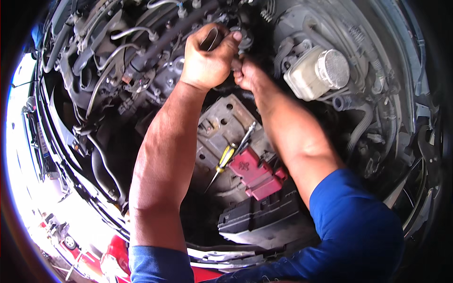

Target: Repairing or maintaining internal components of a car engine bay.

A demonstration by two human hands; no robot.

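Deep in an engine bay, my left hand (205,59) is closed in a fist beside the engine (163,78). A dark, curved edge shows between its thumb and fingers; what it belongs to cannot be made out. Close against it on the right, my right hand (249,75) has its fingers curled in. Whatever they grip is hidden. Below both hands lies a grey metal battery tray (214,123) with round holes. On it rest a yellow-and-black screwdriver (226,158) and a slim metal tool (246,136), next to a red plastic cover (253,173).
Right of my hands stands a whitish fluid reservoir (306,78) with a round cap (333,69). An open-ended hose (344,103) curves down below it. A black plastic box (264,217) sits near me. Metal pipes (111,66) cross the engine at left.
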